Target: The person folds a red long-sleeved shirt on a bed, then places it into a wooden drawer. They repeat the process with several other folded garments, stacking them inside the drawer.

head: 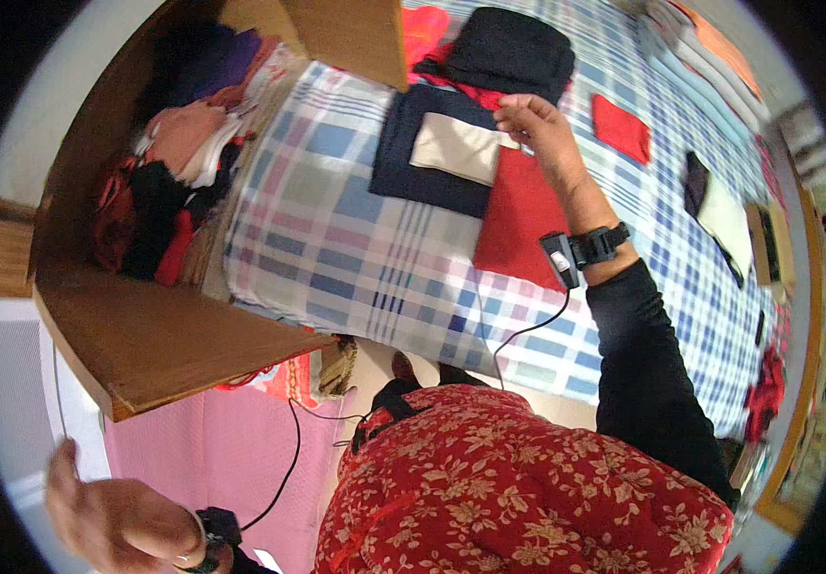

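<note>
My right hand [533,123] is over the bed with fingers bent, by the right end of a folded beige cloth [454,148]. Whether the fingertips grip that cloth is hard to tell. The beige cloth rests on a folded dark navy cloth [423,190]. Beneath my right wrist a red cloth [524,222] lies flat, partly hidden by the hand and forearm. Folded black fabric [509,52] sits beyond, on top of red fabric. At the lower left, my left hand [122,518] is off the bed, with fingers apart and nothing visible in it.
A wooden cabinet [190,337] with open doors holds jumbled clothes [183,151] at left. The bed's checked sheet [355,244] also bears a small red folded cloth [621,129], a black-and-cream item [721,215] and stacked folded textiles [707,61]. A black cable [531,330] hangs from my right wrist.
</note>
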The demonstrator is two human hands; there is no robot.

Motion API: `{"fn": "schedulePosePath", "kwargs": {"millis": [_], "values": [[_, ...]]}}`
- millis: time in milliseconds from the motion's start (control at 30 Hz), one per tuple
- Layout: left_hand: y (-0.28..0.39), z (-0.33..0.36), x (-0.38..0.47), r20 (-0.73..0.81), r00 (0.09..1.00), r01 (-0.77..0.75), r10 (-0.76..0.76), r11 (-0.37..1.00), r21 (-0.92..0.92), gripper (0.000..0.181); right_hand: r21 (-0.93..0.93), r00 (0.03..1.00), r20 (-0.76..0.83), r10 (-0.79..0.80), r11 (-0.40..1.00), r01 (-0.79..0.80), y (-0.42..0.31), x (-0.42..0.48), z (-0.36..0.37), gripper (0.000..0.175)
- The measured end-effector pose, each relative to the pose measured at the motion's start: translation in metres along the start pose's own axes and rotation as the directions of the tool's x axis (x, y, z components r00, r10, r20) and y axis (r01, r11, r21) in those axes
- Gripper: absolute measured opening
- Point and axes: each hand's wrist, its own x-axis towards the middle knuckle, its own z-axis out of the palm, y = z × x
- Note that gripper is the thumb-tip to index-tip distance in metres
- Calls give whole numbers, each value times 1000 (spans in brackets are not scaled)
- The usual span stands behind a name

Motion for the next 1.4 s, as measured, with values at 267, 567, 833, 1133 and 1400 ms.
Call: {"fn": "schedulePosePath", "kwargs": {"millis": [267, 567, 833, 1133, 1400], "values": [[16, 23, -20, 261, 939, -165, 225, 958, -232, 19, -457, 980, -36, -197, 875, 159, -133, -107, -101, 30], [-8, 45, -24, 139, 953, -180, 271, 871, -458, 21, -510, 950, -130, -283, 841, 181, -321, -194, -96, 16], [34, 62, -25, 165, 965, -94, 206, 851, -517, 16, -813, 936, 130, -327, 506, 289, -285, -131, -129, 36], [87, 129, -33, 379, 915, 280, -138, 894, -349, 15, -480, 971, 63, 229, 860, -172, -55, -79, -179, 29], [114, 195, -28, 638, 683, 676, -357, 640, -365, 12, -147, 916, 148, 373, 924, -353, 81, -45, -167, 21]]}}
